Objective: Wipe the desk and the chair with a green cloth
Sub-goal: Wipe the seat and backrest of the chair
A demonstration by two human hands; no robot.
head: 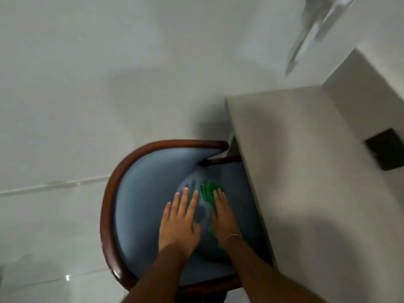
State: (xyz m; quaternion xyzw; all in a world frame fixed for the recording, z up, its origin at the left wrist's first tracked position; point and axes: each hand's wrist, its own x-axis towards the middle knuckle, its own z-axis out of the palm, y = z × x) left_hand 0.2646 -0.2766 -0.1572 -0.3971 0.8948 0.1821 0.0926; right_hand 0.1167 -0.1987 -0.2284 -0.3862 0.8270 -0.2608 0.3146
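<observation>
A chair (140, 193) with a blue padded seat and a curved dark-wood frame stands below me, tucked partly under the pale desk (306, 171) on the right. My right hand (223, 215) lies flat on the seat, pressing the green cloth (208, 190), which shows past the fingertips and along the wrist. My left hand (179, 221) hovers or rests just left of it, fingers spread, holding nothing. A thin bracelet circles my right wrist.
Glossy white floor tiles (87, 95) surround the chair to the left and behind. A dark square plate (385, 148) sits on the desk's far right side. A blurred white object (314, 29) hangs at the top right.
</observation>
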